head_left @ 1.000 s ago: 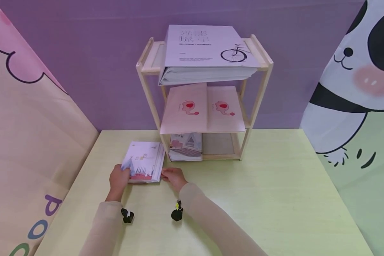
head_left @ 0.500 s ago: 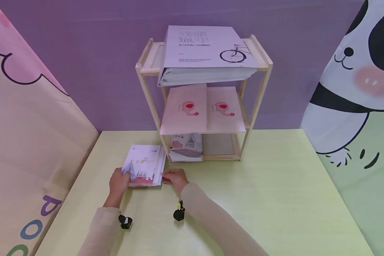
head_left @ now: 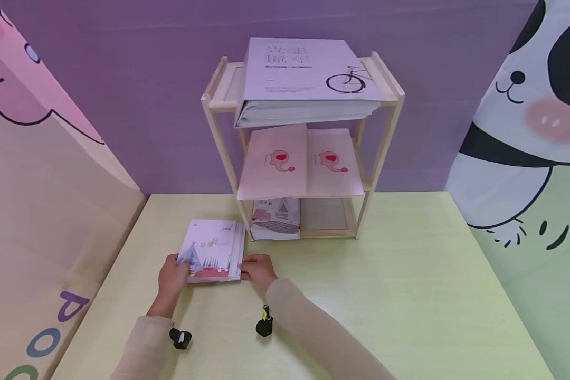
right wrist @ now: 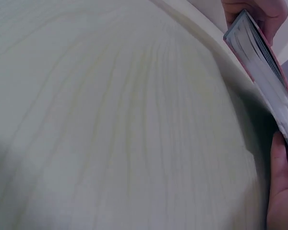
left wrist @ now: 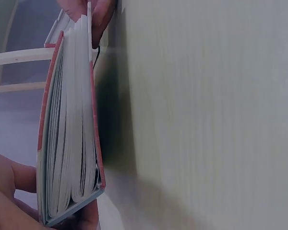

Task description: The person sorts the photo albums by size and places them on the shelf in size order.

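Note:
A thick book (head_left: 214, 245) with a white cover, a blue tent and red patches on it is held flat, left of the rack's foot. My left hand (head_left: 172, 278) grips its left edge, thumb on top of the cover and fingers underneath. At the opposite edge, my right hand (head_left: 260, 271) pinches the book near its front corner. The left wrist view shows the white page block (left wrist: 69, 124) between red-edged covers, slightly fanned. Shadow lies beneath the book, and the lower cover looks apart from the tabletop there.
A wooden three-tier rack (head_left: 392, 137) stands at the back. It bears a large bicycle-cover book (head_left: 304, 79) on top, two pink elephant booklets (head_left: 275, 163) midway, and another illustrated book (head_left: 276, 217) at lower left. Purple cloth (head_left: 432, 63) backs the pale table (head_left: 408, 295).
Both hands and the book have shifted slightly toward me, away from the back wall. The grip on the book stays the same, and the rack's contents have not moved.

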A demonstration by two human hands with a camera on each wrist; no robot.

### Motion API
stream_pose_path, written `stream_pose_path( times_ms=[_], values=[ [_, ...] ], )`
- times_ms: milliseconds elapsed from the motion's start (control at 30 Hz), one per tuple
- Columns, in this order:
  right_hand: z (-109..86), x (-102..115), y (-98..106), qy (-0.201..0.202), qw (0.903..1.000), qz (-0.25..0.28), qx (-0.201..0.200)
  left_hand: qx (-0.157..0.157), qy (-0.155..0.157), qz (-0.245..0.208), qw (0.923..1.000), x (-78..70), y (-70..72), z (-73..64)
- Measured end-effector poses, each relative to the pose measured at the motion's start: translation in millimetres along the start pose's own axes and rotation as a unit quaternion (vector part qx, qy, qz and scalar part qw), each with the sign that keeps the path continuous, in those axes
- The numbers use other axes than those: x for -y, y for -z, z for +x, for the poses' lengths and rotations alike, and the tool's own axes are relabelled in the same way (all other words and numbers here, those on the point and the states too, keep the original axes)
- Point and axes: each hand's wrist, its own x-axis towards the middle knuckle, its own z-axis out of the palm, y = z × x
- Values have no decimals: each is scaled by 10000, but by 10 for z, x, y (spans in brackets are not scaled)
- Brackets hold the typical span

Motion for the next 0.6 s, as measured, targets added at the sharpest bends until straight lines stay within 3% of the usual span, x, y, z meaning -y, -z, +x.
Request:
stream_pose_path(
  times_ms=[233, 433, 600],
  values=[
    [-92, 19, -14, 118, 9985, -355, 391, 127, 84, -217, 9996, -6, 65, -74],
    [-154, 1, -4, 128, 9961, -636, 593, 146, -101, -107, 9998, 2, 129, -126],
    [-231, 0, -9, 132, 9964, -509, 663, 200, -218, -131, 9995, 28, 177, -168]
  ],
)
